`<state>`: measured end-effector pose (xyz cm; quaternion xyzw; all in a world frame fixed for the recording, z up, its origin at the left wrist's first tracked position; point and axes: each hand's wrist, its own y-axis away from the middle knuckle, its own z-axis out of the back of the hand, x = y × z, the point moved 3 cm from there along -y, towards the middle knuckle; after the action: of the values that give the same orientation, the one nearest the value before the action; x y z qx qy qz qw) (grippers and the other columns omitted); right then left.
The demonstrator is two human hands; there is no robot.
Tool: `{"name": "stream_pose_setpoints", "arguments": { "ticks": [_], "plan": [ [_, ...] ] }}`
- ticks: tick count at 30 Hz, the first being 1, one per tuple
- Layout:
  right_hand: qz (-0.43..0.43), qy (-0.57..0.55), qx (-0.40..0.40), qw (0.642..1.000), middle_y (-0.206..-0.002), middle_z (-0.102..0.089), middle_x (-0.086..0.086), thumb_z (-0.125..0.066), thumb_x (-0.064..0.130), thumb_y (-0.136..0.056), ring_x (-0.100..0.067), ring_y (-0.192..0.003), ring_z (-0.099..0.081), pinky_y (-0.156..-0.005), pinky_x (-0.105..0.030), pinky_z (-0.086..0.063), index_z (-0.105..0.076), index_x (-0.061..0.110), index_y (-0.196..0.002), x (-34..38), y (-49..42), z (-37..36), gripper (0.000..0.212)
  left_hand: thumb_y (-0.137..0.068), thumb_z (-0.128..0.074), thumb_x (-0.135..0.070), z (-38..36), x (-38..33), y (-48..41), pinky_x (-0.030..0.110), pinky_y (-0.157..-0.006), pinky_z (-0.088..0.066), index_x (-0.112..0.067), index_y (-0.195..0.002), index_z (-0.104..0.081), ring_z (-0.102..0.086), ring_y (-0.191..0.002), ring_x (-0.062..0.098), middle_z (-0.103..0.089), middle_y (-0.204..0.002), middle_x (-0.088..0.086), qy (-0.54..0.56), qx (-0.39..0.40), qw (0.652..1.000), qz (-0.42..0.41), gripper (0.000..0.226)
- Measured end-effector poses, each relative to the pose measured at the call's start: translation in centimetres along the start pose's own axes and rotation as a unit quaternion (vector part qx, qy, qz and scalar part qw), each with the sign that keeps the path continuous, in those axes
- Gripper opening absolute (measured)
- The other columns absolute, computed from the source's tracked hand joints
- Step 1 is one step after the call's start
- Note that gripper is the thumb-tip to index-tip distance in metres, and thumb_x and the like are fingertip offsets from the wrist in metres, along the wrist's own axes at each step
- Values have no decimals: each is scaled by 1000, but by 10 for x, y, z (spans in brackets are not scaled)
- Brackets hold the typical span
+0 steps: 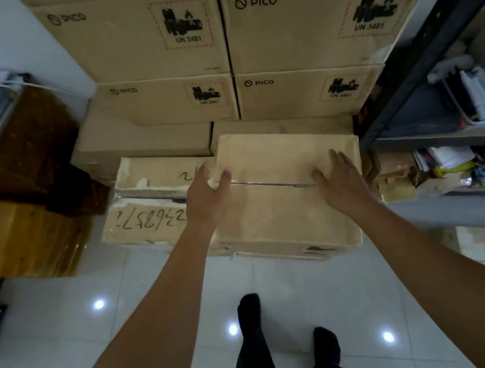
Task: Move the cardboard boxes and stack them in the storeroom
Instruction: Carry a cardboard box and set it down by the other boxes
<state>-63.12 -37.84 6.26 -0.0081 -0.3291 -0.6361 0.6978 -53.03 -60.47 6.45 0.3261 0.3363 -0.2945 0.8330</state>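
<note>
Standing over a plain box (285,218) at frame centre, both arms stretched toward 12 o'clock

Look: pale tan cardboard, no print on the lid, scuffed surface. One dark seam (270,183) crosses the lid. It sits on top of another box (277,247), whose front edge shows beneath it at 6 o'clock.

Heading: the seam runs 9 to 3 o'clock, dipping a little toward 3. In this wide view the lid reads about as deep as it is wide, so I cannot tell the long axis for sure. Its sides are roughly square to the wall of boxes behind.

Hands: the left hand (207,191) is at the lid's 10 o'clock corner, thumb on top and fingers down the left side, pinching that edge. The right hand (342,181) lies flat near the 3 o'clock edge, fingers spread and straight.

Count:
- One numbered box (145,224) touches the plain box at 9 o'clock; it carries handwritten digits and torn tape.
- Four PICO boxes (298,26) show logos at 12 o'clock, two columns of two, each with a red-framed UN 3481 mark. Parts of two more lie above.
- Two plain cartons are below them.
- One dark metal rack (421,35) at 2 o'clock holds clutter.
- Two feet (249,311) in dark socks at 6 o'clock stand on glossy white tile (66,325)
</note>
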Motion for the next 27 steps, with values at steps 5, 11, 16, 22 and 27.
{"name": "stream_pose_setpoints", "arguments": {
  "ticks": [5, 11, 16, 22, 27],
  "plan": [
    [112, 48, 48, 991, -161, -11, -7, -24, 56, -98, -24, -148, -4, -120, -40, -8, -16, 15, -153, 42, 30, 12, 69, -94, -46, -56, 23, -16, 44, 30, -108, -28, -18, -149, -36, -36, -139, 19, -40, -152, 2, -32, -11, 999, -30, 68],
    [151, 101, 70, 981, -161, -10, -9, -17, 61, -97, -28, -148, -2, -119, -46, -8, -20, 16, -152, 57, 79, 25, 71, -91, -41, -66, 37, -30, 94, 34, -113, -24, -18, -151, -31, -30, -143, 20, -34, -155, 1, -89, 9, 995, -53, 78],
    [102, 59, 59, 991, -160, -15, -8, -16, 63, -95, -28, -148, -5, -118, -46, -11, -19, 17, -152, 39, 125, 29, 74, -85, -37, -77, 31, -44, 123, 38, -114, -24, -25, -151, -31, -27, -144, 20, -31, -156, -1, -143, 68, 983, -89, 85],
    [-2, -34, -30, 999, -156, -26, -12, -23, 60, -97, -31, -145, -18, -116, -44, -20, -25, 13, -150, -15, 191, 37, 71, -87, -38, -73, -10, -58, 165, 35, -111, -30, -21, -148, -37, -35, -140, 22, -37, -154, 0, -196, 142, 951, -193, 81],
    [-68, -88, -84, 990, -151, -35, -12, -23, 59, -97, -34, -140, -29, -113, -48, -26, -34, 15, -146, -83, 258, 58, 67, -87, -37, -75, -67, -69, 225, 37, -110, -32, -20, -148, -38, -37, -139, 25, -39, -152, 3, -229, 216, 916, -250, 83]
  ]
}}
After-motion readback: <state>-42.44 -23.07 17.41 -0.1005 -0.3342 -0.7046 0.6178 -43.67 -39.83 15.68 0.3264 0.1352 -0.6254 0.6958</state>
